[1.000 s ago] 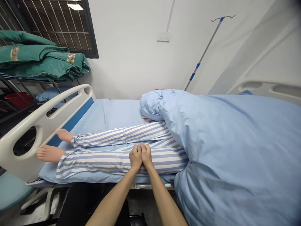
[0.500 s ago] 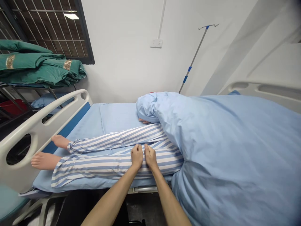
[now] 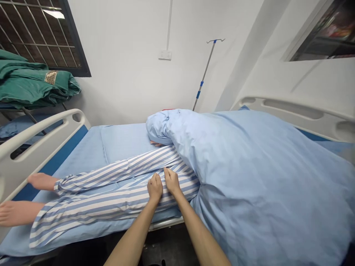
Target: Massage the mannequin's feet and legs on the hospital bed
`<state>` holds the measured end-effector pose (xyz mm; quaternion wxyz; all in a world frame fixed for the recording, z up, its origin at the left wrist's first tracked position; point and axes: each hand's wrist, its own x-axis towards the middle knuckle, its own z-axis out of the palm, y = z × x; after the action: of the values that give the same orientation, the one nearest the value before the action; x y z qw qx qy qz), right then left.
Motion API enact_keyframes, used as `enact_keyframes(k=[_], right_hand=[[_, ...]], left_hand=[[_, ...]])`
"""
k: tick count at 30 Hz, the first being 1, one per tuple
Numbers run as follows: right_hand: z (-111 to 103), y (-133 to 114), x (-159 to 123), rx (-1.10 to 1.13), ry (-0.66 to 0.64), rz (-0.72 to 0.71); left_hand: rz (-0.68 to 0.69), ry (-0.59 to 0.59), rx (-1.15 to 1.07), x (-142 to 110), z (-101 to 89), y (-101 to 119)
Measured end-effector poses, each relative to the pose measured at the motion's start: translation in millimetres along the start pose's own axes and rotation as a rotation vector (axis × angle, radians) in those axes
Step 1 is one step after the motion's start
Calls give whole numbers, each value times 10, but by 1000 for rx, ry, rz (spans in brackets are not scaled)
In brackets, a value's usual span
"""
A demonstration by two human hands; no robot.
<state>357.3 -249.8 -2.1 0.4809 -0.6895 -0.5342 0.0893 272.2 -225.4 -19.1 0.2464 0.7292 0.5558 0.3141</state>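
I have the left hand [image 3: 154, 186] and the right hand [image 3: 171, 180] curled into 2 closed fists, side by side with a narrow gap between them; from where I watch, I cannot tell whether either pinches any cloth. The striped trousers [image 3: 108, 203] lie on the bed [image 3: 122, 135] right below, with my fists over the thigh of the nearer leg, well apart from the cuffs. Whether they touch the fabric or hang just over it, I can't make out. The trousers are white with blue lengthwise stripes, creased along the nearer leg, bunched at the farther cuff and flared wide at the nearer cuff. Their long axis runs across my view: both cuffs point left, toward the footboard [image 3: 52, 145], with 2 bare feet [image 3: 22, 213] coming out, while the waist end points right, hidden beneath the blue quilt [image 3: 249, 166]. The 2 legs spread slightly apart toward the feet.
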Motion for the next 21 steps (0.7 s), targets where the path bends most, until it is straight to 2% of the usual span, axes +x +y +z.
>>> enact_keyframes(k=[4, 9, 11, 14, 17, 21], right_hand=[[16, 130, -86, -101, 60, 22], [63, 181, -59, 113, 161, 117], [55, 174, -19, 201, 216, 170], [-13, 143, 55, 236, 160, 167], [-144, 115, 122, 95, 85, 95], [-275, 166, 122, -37, 97, 40]], left_hand=[[-41, -26, -27, 21, -6, 74], [-20, 39, -116, 160, 67, 316], [6, 19, -103, 195, 125, 376], [72, -59, -17, 192, 207, 374], [82, -83, 17, 155, 254, 324], [57, -82, -42, 120, 280, 270]])
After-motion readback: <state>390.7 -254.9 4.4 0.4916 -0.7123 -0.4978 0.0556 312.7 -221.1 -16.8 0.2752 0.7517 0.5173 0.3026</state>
